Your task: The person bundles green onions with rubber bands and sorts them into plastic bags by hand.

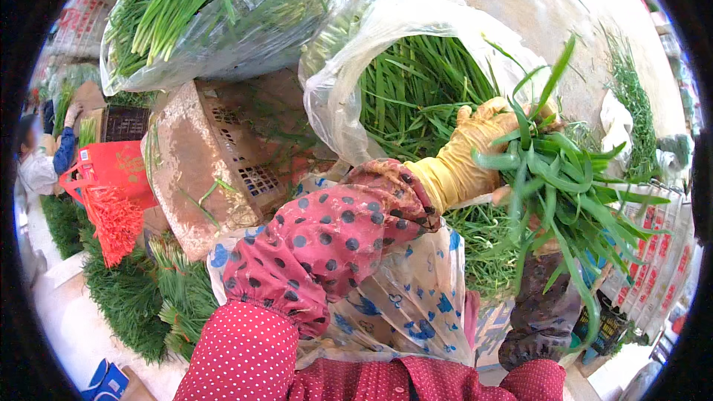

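Note:
My left hand (490,122), in a stained yellow glove, reaches across to the right and is closed around a bunch of flat green leaves (562,178), which look like garlic chives. My right hand (543,234) is mostly covered by the drooping leaves; its grip cannot be seen. Beside the gloved wrist, a clear plastic bag (340,78) with its rim folded back stands full of similar long leaves (423,89). Below the hands, loose green trimmings (490,256) lie next to my patterned plastic apron (401,301).
A worn, dirty crate (189,161) lies at left centre, with a red bag (120,167) and red ties beyond it. Another plastic bag of greens (245,33) is at upper left. Feathery green bundles (122,289) lie lower left. A person (42,161) is at the far left.

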The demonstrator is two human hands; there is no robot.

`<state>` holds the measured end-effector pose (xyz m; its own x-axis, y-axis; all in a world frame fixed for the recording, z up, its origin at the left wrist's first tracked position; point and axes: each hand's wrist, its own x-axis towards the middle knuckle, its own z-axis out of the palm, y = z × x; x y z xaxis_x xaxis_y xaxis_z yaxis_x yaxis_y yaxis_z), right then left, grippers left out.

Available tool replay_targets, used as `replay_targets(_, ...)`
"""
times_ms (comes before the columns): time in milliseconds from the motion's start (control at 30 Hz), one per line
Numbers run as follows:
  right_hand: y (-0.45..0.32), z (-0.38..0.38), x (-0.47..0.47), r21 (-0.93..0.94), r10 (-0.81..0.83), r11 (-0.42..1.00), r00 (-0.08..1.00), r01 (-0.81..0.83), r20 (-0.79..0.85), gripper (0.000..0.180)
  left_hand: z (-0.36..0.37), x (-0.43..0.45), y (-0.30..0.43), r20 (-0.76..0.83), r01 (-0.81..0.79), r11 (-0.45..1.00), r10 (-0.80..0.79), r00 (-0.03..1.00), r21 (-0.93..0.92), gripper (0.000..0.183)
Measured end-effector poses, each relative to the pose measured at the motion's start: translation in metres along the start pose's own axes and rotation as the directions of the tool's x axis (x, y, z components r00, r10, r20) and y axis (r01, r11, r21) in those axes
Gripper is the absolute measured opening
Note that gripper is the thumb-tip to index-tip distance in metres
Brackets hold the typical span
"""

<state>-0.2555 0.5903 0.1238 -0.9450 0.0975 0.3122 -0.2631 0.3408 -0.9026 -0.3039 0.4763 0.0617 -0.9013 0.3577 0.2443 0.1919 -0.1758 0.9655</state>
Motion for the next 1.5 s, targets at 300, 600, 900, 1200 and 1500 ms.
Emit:
replay_targets(300, -0.001, 0.0, 0.04, -0.146, 0.107, 0.98, 0.98, -0.132, -0.169, 0.027, -0.004, -0.018, 0.071, -0.118, 0.242, 0.44, -0.29, 0.95, 0.865, 0.097)
replay_targets(600, 0.016, -0.028, 0.038, -0.284, -0.13, 0.953, 0.99, 0.108, -0.058, 0.012, 0.028, -0.089, 0.135, 0.629, 0.617, 0.783, -0.519, 0.579, 0.079, 0.087)
replay_targets(900, -0.057, -0.041, -0.054, 0.304, -0.157, 0.926, 0.96, 0.224, -0.23, 0.015, 0.097, -0.114, 0.1, 0.502, 0.575, 0.214, -0.313, 0.806, -0.79, 0.07)
replay_targets(1200, -0.11, -0.093, -0.133, -0.109, -0.349, 0.906, 0.869, 0.408, 0.349, 0.029, 0.083, -0.118, 0.141, 0.586, 0.536, -0.249, -0.452, 0.672, -0.806, 0.054)
replay_targets(1500, -0.063, -0.097, -0.172, 0.759, 0.326, 0.031, 0.724, -0.651, 0.608, 0.074, 0.049, -0.133, 0.161, 0.465, 0.835, 0.289, -0.723, 0.511, -0.469, 0.029)
